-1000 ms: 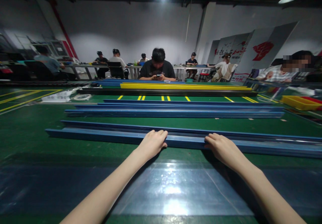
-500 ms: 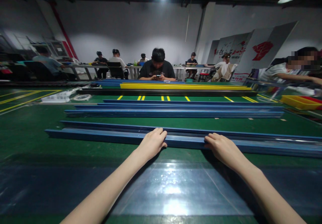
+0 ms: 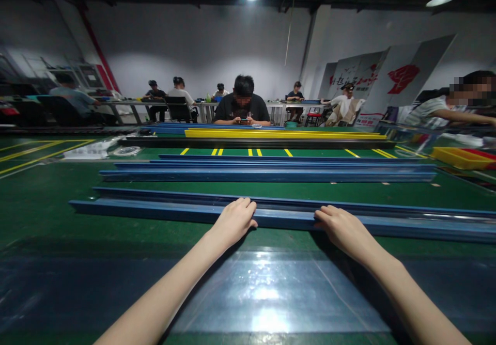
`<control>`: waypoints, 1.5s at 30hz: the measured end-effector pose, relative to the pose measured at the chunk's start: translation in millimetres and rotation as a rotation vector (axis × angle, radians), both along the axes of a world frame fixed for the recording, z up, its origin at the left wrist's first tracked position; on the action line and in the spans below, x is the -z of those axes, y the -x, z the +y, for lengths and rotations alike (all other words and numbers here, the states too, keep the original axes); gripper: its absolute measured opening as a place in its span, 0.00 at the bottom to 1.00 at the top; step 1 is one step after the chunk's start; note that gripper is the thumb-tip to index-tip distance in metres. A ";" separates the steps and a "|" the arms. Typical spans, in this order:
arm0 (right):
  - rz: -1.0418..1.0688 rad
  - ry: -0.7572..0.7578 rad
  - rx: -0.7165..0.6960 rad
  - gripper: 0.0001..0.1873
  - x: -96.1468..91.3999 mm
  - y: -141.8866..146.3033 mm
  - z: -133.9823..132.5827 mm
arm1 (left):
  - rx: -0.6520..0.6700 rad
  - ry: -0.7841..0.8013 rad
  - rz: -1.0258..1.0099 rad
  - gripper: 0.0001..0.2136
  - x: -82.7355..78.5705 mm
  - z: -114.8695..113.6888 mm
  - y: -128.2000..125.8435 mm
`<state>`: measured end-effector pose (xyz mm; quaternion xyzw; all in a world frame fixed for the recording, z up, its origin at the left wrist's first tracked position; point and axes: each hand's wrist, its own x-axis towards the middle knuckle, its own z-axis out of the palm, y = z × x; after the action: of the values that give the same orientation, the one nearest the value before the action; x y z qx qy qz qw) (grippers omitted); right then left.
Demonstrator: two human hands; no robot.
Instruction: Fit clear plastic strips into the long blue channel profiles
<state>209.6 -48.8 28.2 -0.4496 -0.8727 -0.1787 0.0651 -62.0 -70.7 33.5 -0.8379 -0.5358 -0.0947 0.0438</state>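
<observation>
Nearest, in front of the blue rail [image 3: 155, 209], a glossy clear sheet [image 3: 267, 293] lies flat on the green desk [image 3: 39, 200]. On the rail's middle the left hand [image 3: 234, 220] and right hand [image 3: 341, 225] sit apart, each grip closed over its near edge, fingers on top and thumb at the front face. Bare desk lies open past the rail's left end. Behind the rail come more blue rails [image 3: 271, 174], then a yellow rail [image 3: 287, 134], with green gaps between. Beyond sits a person [image 3: 243, 108]. White boards [image 3: 403, 79] far behind bear red and black writing, too small to read.
</observation>
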 end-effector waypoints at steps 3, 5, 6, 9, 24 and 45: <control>-0.005 0.015 0.013 0.07 -1.0 0.7 -0.4 | -0.006 -0.009 0.020 0.08 0.1 -0.1 -0.3; -0.006 0.029 0.022 0.07 -1.9 1.1 -0.7 | -0.007 -0.014 0.035 0.08 0.2 -0.1 -0.3; -0.007 0.035 0.025 0.08 -2.3 1.3 -0.7 | -0.006 -0.015 0.040 0.08 0.3 -0.2 -0.3; -0.004 0.027 0.025 0.08 -2.4 1.1 -0.5 | -0.004 -0.015 0.040 0.08 0.2 -0.3 -0.2; -0.004 0.024 0.025 0.08 -1.9 0.8 0.5 | -0.016 0.009 0.043 0.07 -2.7 -1.9 -1.7; -0.022 0.010 0.020 0.07 -1.9 1.7 -0.5 | -0.028 -0.028 0.086 0.08 0.3 -1.6 -2.3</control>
<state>207.9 -49.2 30.1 -0.4566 -0.8698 -0.1798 0.0512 -59.7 -72.3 33.2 -0.8329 -0.5438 -0.0655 0.0796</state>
